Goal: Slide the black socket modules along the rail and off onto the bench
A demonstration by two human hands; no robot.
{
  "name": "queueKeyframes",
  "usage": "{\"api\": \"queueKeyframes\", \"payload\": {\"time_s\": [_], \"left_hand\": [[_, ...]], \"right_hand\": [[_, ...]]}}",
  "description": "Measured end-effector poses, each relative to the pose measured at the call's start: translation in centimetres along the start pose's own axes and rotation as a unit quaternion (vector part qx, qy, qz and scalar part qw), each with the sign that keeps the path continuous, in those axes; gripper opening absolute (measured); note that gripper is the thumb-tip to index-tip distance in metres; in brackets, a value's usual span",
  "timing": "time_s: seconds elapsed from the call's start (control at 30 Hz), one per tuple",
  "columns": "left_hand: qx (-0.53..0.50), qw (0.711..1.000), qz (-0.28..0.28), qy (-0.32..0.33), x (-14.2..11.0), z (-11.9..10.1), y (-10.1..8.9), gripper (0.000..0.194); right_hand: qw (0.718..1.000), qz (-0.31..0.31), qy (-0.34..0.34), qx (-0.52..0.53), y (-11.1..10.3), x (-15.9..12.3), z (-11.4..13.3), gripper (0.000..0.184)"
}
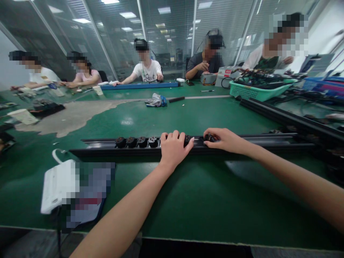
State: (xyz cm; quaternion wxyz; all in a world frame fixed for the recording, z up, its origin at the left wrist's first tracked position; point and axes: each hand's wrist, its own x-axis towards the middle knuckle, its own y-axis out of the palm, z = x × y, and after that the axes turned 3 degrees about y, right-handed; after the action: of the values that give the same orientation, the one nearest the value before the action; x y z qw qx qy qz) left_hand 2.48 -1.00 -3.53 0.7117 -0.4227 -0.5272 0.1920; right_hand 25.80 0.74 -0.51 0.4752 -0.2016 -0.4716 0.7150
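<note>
A long black rail (268, 140) lies across the green table (188, 200) in front of me. Several black socket modules (137, 142) sit in its channel in a row toward the left. My left hand (173, 147) rests on the rail with fingers curled over a socket module (188, 139) at its thumb. My right hand (224, 139) is closed in a pinch on another black socket module (209, 137) in the channel, just right of the left hand.
A white device (60, 186) lies near my left. A green basket (258, 91) of cables and more black rails (290, 120) are at the right. A cloth (156, 100), a blue rail (139, 86) and paper cups (23, 116) lie farther off. Several people sit along the far side.
</note>
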Motion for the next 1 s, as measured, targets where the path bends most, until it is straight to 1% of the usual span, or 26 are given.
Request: {"api": "queueKeyframes", "payload": {"time_s": [0.63,1.0], "left_hand": [[-0.004,1.000,0.002,0.000,0.0,0.0,-0.2,0.049],[-0.001,1.000,0.003,0.001,0.0,-0.1,-0.2,0.050]], "right_hand": [[0.999,-0.024,-0.008,-0.024,-0.2,-0.7,-0.5,0.024],[0.999,-0.030,0.008,-0.017,-0.6,-1.7,-1.1,0.025]]}}
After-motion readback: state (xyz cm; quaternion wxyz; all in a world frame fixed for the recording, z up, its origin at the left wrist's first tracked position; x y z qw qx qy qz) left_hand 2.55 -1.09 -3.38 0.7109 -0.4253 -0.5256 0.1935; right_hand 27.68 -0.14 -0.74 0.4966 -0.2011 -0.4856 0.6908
